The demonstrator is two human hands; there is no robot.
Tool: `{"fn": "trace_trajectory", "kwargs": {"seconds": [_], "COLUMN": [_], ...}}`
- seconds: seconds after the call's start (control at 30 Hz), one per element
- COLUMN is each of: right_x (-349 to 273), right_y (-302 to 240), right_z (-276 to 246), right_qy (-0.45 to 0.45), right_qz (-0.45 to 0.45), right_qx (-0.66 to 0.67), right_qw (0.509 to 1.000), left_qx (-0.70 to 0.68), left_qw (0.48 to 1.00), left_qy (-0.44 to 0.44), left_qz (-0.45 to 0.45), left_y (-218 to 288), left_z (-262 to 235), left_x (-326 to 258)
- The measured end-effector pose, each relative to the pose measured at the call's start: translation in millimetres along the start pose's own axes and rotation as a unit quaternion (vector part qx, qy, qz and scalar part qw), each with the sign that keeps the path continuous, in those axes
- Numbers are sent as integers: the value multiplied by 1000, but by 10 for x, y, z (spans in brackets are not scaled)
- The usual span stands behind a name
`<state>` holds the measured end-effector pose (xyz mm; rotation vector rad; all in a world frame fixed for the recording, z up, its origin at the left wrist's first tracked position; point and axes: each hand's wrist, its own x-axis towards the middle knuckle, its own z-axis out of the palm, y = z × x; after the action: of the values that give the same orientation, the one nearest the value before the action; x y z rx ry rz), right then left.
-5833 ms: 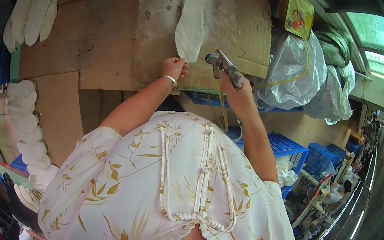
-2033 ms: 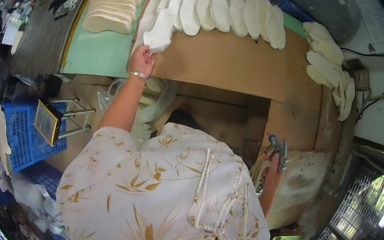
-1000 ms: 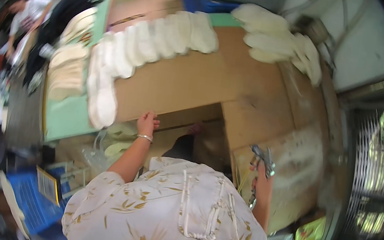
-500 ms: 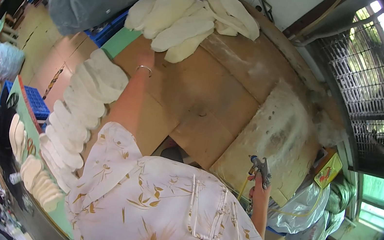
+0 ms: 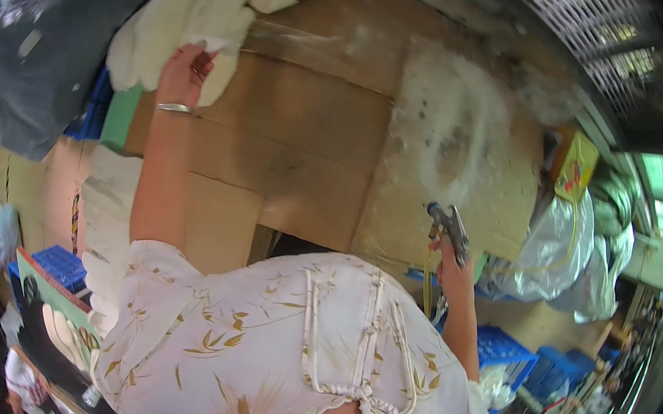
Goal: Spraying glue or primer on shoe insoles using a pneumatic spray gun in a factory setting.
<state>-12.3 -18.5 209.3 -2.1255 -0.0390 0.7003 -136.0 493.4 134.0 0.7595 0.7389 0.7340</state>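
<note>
My left hand (image 5: 186,75), a bangle at its wrist, reaches to the pile of cream-coloured insoles (image 5: 174,28) at the table's far left. Its fingers are curled at the near end of one insole (image 5: 218,77); the fingertips are partly hidden. At the right, my right hand (image 5: 452,262) is closed round a metal spray gun (image 5: 449,228), held above the table's near edge. A yellow hose (image 5: 428,280) runs down from the gun. More insoles (image 5: 110,201) lie overlapped in a row beside my left arm.
Brown cardboard (image 5: 316,133) covers the table, with a white-stained sheet (image 5: 456,165) at right. A yellow container (image 5: 574,167) and silvery plastic bags (image 5: 550,246) stand beyond its right edge. A large grey bag (image 5: 52,58) is at far left. Blue crates (image 5: 506,354) stand lower right.
My left hand has come into clear view at the insole pile. The view has turned, so the pile sits further left. My right hand still holds the spray gun.
</note>
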Motion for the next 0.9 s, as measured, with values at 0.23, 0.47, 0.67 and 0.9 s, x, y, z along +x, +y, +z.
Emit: {"fn": "trace_trajectory", "kwargs": {"seconds": [0.23, 0.47, 0.67, 0.9], "right_x": [-137, -514, -716, -768], "right_y": [421, 863, 1232, 1332], "right_z": [-539, -1163, -1676, -1977], "right_qy": [33, 99, 98, 132], "right_qz": [-24, 6, -6, -21], "right_qx": [75, 169, 190, 198], "right_qw": [996, 981, 977, 971], "left_qx": [-39, -68, -86, -14], "left_qw": [991, 981, 966, 958], "left_qy": [-126, -164, -126, 19], "left_qz": [-23, -79, -208, -287], "left_y": [-343, -1509, -3065, -4051], "left_z": [1913, 3047, 2930, 2390], "left_x": [-101, -945, -1791, -2600]}}
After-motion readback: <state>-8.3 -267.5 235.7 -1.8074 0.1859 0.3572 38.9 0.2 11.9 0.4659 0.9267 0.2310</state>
